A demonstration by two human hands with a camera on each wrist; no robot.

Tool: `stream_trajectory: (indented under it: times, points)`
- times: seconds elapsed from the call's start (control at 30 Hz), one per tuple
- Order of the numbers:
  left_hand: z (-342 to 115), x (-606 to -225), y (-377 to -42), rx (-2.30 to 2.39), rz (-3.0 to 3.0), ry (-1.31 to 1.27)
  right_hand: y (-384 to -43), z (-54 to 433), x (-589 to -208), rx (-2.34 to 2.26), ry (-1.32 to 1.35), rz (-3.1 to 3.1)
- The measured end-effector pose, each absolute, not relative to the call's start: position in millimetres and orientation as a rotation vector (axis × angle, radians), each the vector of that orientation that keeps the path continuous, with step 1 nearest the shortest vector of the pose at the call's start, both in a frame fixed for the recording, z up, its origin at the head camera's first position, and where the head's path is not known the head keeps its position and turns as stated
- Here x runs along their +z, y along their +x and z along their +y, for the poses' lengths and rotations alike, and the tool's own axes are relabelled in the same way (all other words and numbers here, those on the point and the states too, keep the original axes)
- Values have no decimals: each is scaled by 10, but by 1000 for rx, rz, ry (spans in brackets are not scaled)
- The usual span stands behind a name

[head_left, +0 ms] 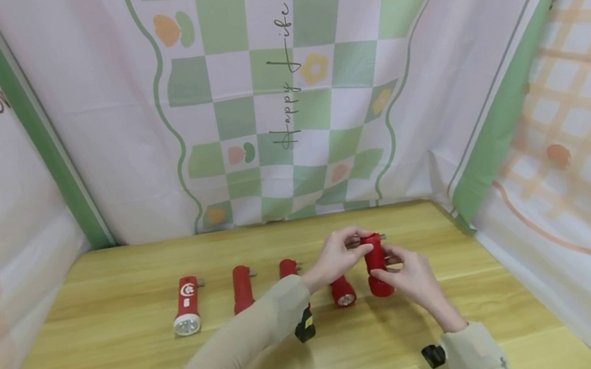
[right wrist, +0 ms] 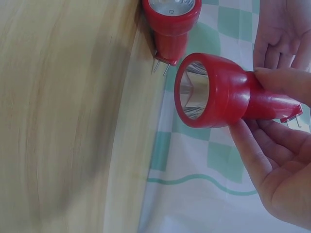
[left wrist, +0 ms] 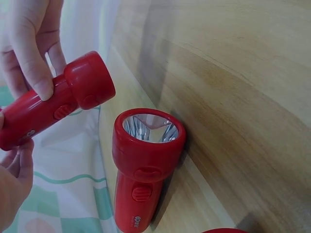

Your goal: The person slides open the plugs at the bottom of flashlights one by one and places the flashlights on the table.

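Note:
Both hands hold one red flashlight (head_left: 375, 256) at the right end of a row. My left hand (head_left: 340, 254) pinches its tail end, where metal plug prongs (right wrist: 293, 119) stick out. My right hand (head_left: 415, 274) grips the body, with the thumb near the flared head. In the left wrist view the held flashlight (left wrist: 73, 94) shows its ribbed switch (left wrist: 62, 111) and is tilted, off the table. Its lens (right wrist: 194, 91) faces the table side in the right wrist view. Just left of it lies another red flashlight (head_left: 343, 293), partly covered by my left hand.
Farther left on the wooden table (head_left: 96, 365) lie a red flashlight with a white head (head_left: 187, 323), a red one (head_left: 241, 285), and another (head_left: 288, 267) mostly hidden behind my left sleeve (head_left: 249, 324). Printed cloth (head_left: 122, 175) hangs along the table's back and sides.

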State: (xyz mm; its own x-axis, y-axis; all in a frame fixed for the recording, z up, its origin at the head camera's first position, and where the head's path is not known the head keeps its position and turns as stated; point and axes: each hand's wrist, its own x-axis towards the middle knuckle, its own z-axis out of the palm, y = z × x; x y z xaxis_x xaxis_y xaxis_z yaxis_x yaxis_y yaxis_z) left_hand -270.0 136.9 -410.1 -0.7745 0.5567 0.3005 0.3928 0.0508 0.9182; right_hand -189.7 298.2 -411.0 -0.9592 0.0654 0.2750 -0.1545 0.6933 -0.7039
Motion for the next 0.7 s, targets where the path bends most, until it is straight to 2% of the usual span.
stream_trajectory:
  times: [0.7]
  points:
    - [1386, -4105, -2716, 1785, 2173, 1046, -1892, 2975, -4110, 1102, 43, -2637]
